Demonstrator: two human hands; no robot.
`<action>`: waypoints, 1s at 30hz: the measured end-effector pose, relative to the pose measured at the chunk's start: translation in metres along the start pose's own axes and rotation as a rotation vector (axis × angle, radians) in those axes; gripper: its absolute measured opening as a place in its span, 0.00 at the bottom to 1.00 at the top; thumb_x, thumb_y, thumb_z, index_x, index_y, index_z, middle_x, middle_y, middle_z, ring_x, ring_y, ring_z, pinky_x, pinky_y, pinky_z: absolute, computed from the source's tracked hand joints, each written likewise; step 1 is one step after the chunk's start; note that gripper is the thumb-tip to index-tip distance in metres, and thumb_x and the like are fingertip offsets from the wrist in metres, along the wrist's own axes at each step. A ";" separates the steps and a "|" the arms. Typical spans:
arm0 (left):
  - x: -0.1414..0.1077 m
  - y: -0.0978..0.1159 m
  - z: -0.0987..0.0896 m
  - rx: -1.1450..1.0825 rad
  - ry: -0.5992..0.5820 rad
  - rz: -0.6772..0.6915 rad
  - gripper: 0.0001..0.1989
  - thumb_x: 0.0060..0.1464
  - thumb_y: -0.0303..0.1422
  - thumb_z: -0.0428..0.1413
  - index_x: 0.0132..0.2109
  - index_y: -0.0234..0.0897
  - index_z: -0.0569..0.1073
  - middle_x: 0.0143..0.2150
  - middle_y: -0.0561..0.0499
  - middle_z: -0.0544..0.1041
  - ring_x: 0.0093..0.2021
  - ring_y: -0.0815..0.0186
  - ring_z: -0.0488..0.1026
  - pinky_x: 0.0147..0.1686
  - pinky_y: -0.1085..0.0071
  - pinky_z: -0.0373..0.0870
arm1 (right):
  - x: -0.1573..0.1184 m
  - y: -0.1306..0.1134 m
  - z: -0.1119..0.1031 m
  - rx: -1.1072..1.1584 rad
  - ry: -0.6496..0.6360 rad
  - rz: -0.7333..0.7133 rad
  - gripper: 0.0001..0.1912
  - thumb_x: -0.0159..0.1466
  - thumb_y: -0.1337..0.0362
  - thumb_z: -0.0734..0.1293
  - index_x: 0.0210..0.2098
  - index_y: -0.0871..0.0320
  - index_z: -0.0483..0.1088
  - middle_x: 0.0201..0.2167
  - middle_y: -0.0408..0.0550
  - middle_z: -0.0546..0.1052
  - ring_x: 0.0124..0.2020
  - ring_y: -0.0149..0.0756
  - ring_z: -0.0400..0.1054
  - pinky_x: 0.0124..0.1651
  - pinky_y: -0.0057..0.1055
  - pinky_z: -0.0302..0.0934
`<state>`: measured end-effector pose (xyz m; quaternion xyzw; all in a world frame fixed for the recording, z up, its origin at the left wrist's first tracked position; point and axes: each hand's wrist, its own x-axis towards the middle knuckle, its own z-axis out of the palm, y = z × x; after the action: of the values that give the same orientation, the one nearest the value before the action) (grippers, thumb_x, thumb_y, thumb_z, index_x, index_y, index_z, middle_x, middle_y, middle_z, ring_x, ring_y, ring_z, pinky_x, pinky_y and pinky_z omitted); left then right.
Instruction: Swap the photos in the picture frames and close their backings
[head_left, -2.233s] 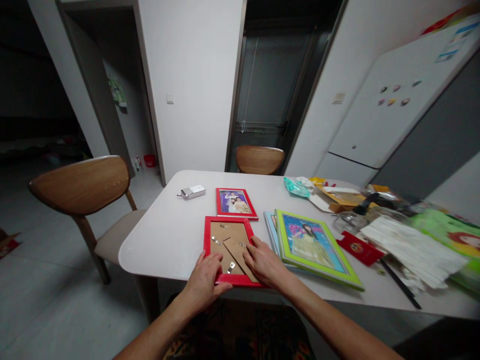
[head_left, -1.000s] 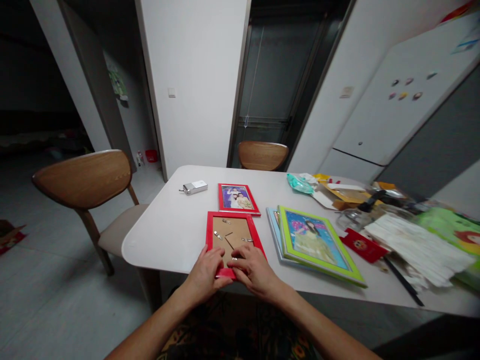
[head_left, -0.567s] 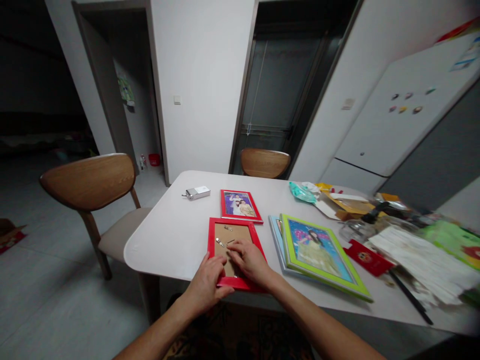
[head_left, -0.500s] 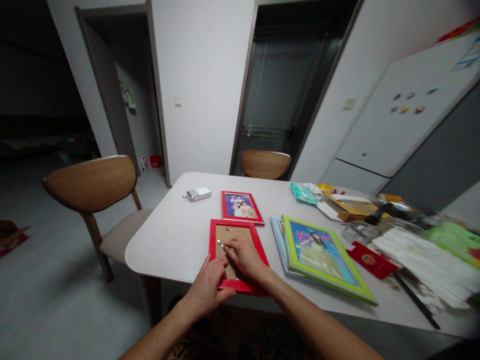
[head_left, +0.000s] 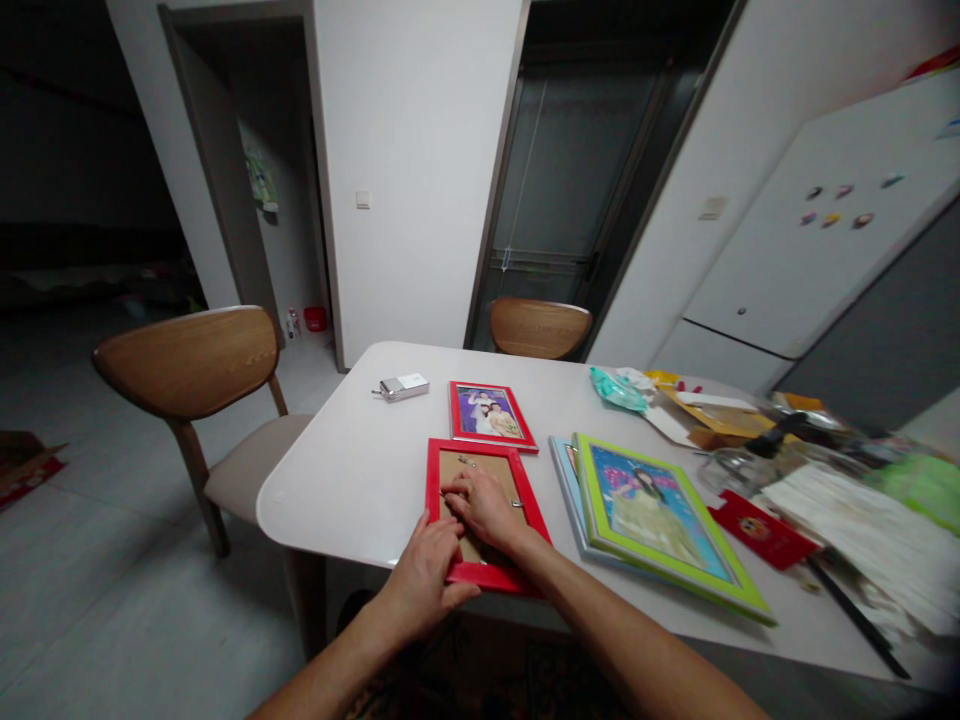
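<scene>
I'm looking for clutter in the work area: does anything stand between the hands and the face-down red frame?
Nothing visible does. The left hand is on the face-down red frame and the right hand on its brown backing; the green frame lies apart to the right.

Left hand point(head_left: 431, 567) at eight o'clock on the face-down red frame point(head_left: 499, 578), right hand point(head_left: 484, 508) on its brown backing point(head_left: 451, 466)!

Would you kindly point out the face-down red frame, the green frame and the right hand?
Face-down red frame point(head_left: 526, 488), head view: its right border.
Green frame point(head_left: 658, 515), head view: the middle of its picture.
Right hand point(head_left: 484, 507), head view: the back of the hand.
</scene>
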<state>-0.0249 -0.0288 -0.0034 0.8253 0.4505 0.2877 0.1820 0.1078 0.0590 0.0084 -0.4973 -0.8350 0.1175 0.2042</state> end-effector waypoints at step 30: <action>0.011 0.032 0.001 0.100 -0.070 -0.031 0.20 0.37 0.23 0.55 0.43 0.31 0.66 0.53 0.36 0.64 0.54 0.50 0.59 0.52 0.49 0.53 | -0.034 0.046 -0.056 0.657 0.464 0.390 0.14 0.55 0.58 0.58 0.34 0.61 0.68 0.32 0.49 0.74 0.32 0.34 0.67 0.33 0.27 0.59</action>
<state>0.0012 -0.0364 0.0172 0.8359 0.4705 0.2330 0.1603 0.1840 0.0505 0.0322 -0.5673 -0.5760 0.2982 0.5074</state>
